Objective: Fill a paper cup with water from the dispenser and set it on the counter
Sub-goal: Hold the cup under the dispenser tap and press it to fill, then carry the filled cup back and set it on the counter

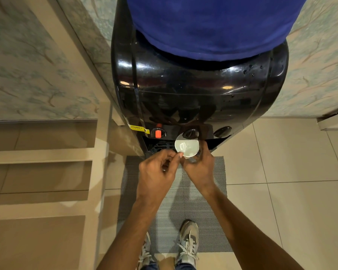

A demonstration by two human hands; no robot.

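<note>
The paper cup sits upright in my right hand, held just below the middle tap of the black dispenser, above the drip grille. A pale sheen shows inside the cup; I judge it holds some water, but the level cannot be read.

Grip state: my right hand is wrapped around the cup wall from the near side, fingers closed on it. My left hand is loosely curled, thumb and forefinger pinched together at the near rim; whether they grip the rim or only touch it cannot be told.

Handling notes: a thin paper wall is light and soft. It will buckle under a hard squeeze, and a filled cup gains weight and slops easily. I should hold at mid-wall with even, moderate pressure, keep the rim level, and avoid pinching the lip.

To the left are the red tap and a yellow warning label. A grey mat lies below. No counter is identifiable from here.
</note>
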